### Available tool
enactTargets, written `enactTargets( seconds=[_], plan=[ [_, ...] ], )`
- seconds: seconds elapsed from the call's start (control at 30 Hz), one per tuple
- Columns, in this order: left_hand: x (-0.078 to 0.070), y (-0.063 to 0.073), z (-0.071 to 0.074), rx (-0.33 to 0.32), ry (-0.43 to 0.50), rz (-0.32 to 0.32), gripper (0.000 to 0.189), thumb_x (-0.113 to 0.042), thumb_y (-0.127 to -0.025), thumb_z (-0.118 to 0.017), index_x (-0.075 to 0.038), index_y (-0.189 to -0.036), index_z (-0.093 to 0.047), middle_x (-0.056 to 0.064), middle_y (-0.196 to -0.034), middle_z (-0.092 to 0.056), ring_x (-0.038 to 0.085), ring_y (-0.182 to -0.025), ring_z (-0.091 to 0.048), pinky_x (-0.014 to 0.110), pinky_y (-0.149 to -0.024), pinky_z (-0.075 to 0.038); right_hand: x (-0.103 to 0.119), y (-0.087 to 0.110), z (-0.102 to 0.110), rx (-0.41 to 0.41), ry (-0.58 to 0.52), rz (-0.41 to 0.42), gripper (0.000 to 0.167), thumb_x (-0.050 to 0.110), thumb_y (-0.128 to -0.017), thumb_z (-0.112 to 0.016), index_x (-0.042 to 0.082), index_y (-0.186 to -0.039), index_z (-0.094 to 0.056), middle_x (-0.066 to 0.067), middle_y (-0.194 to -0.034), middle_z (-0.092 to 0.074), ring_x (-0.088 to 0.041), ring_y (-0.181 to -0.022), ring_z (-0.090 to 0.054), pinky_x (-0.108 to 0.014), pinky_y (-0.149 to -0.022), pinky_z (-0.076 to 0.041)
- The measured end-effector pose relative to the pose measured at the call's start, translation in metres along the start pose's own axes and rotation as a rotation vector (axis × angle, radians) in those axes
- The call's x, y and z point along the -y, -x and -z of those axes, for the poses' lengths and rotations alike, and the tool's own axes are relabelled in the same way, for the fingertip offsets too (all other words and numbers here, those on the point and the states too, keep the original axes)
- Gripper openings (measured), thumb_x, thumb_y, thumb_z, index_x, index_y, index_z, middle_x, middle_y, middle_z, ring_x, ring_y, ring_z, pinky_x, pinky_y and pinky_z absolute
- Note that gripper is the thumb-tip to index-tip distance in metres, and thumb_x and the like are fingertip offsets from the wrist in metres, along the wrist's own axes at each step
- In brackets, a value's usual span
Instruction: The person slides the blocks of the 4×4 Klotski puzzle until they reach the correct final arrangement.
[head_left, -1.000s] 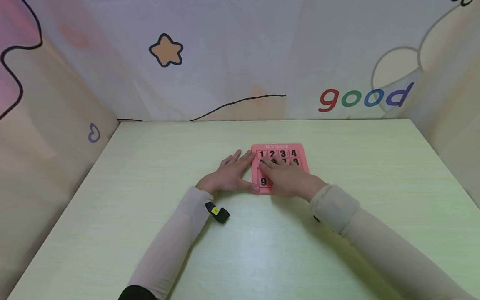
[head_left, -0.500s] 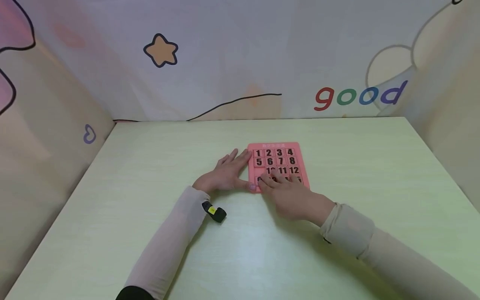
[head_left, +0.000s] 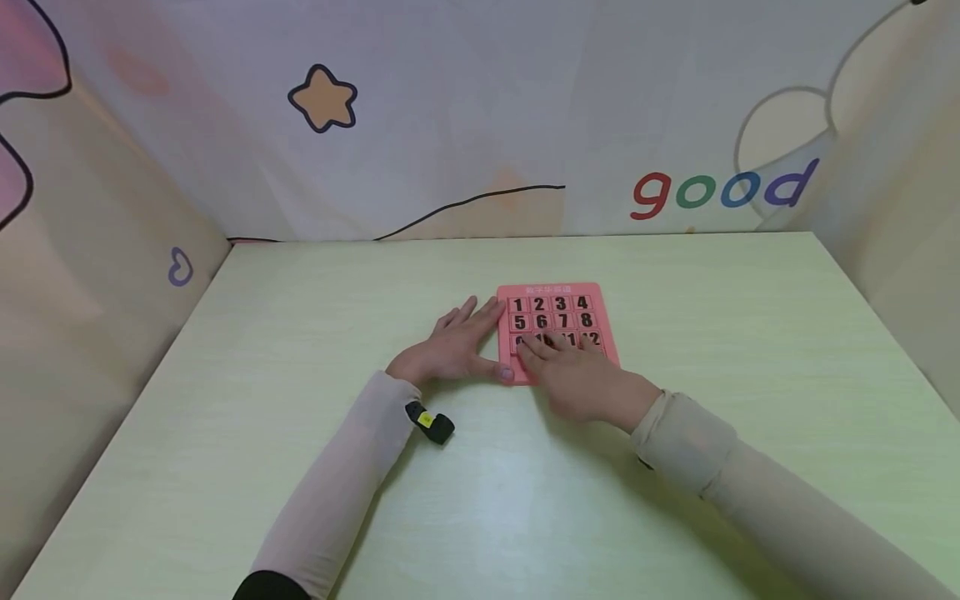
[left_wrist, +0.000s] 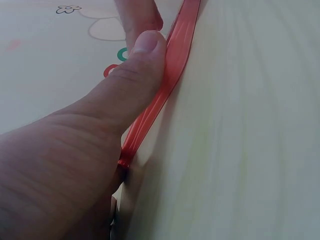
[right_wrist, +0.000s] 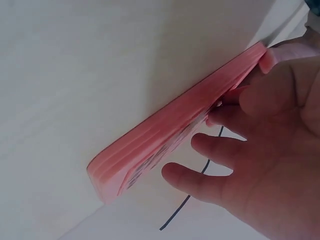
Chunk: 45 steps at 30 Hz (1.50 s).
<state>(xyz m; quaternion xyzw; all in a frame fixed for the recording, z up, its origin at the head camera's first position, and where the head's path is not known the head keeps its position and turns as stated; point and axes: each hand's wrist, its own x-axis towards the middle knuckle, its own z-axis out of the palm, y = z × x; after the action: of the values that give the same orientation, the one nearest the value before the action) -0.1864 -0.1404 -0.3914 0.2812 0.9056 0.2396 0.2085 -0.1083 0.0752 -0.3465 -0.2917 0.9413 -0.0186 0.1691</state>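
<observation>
A pink number sliding puzzle (head_left: 549,290) lies flat on the table, with black numerals on its tiles. Rows 1 to 4 and 5 to 8 show in order. The 9 tile sits at the left of the third row, partly under a fingertip, and a bare slot is below it. My left hand (head_left: 450,348) touches the puzzle's left side with spread fingers, its thumb (left_wrist: 145,60) against the near left corner. Fingertips of my right hand (head_left: 581,385) rest on the third row, its fingers fairly straight. That hand hides most of the bottom row.
The pale wood-grain table (head_left: 337,300) stretches out on all sides of the puzzle. Printed cloth walls stand behind and at both sides, the back one (head_left: 465,108) marked with a star and the word "good". A black strap (head_left: 431,422) is on the left wrist.
My right hand moves from the second row toward the near edge, then slightly away again. The 9 tile shifts up from the bottom row into the third. My left hand stays put.
</observation>
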Motion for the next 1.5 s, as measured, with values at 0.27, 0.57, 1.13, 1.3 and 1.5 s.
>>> enactTargets(
  seconds=[0.27,0.57,1.13,1.3,1.5],
  plan=[
    [-0.003,-0.001,-0.001,0.004,-0.014,-0.004,0.115,-0.066,-0.083,-0.071,-0.019,-0.164,-0.005,-0.004,-0.169,0.001,0.021,-0.153,0.015,0.04,-0.121,0.007,-0.006,-0.004,0.003,0.01,-0.038,-0.008,0.06,0.009,-0.101,-0.052,0.005,-0.158,-0.033,-0.014,-0.165,-0.022,-0.043,-0.15,-0.012,-0.072,-0.11,-0.022],
    [-0.004,0.002,0.001,-0.005,-0.015,0.008,0.115,-0.066,-0.082,-0.072,-0.021,-0.164,-0.005,-0.005,-0.169,0.0,0.019,-0.153,0.014,0.039,-0.121,0.007,-0.009,0.021,-0.009,-0.006,-0.064,0.02,0.062,0.005,-0.099,-0.051,0.004,-0.158,-0.032,-0.014,-0.166,-0.021,-0.043,-0.15,-0.013,-0.071,-0.111,-0.02],
    [0.002,0.002,0.0,-0.019,0.009,-0.006,0.119,-0.071,-0.079,-0.071,-0.022,-0.164,-0.005,-0.005,-0.169,0.0,0.018,-0.152,0.015,0.04,-0.121,0.008,0.008,0.016,-0.008,0.001,-0.06,0.045,0.064,0.003,-0.097,-0.05,0.004,-0.158,-0.031,-0.013,-0.165,-0.021,-0.04,-0.151,-0.012,-0.07,-0.113,-0.019],
    [0.001,-0.001,-0.003,-0.015,-0.009,-0.013,0.118,-0.069,-0.08,-0.071,-0.02,-0.164,-0.004,-0.004,-0.169,0.0,0.02,-0.153,0.014,0.04,-0.121,0.007,0.009,0.015,-0.008,0.009,-0.065,0.054,0.064,0.005,-0.098,-0.05,0.004,-0.159,-0.03,-0.013,-0.166,-0.02,-0.04,-0.151,-0.01,-0.07,-0.112,-0.02],
    [0.0,0.0,-0.002,-0.014,-0.013,-0.003,0.117,-0.069,-0.081,-0.071,-0.021,-0.164,-0.004,-0.004,-0.169,0.0,0.02,-0.153,0.014,0.04,-0.121,0.008,-0.007,0.029,-0.013,-0.036,-0.092,0.05,0.063,0.004,-0.098,-0.048,0.005,-0.158,-0.031,-0.013,-0.165,-0.02,-0.043,-0.15,-0.012,-0.072,-0.111,-0.019]
  ],
)
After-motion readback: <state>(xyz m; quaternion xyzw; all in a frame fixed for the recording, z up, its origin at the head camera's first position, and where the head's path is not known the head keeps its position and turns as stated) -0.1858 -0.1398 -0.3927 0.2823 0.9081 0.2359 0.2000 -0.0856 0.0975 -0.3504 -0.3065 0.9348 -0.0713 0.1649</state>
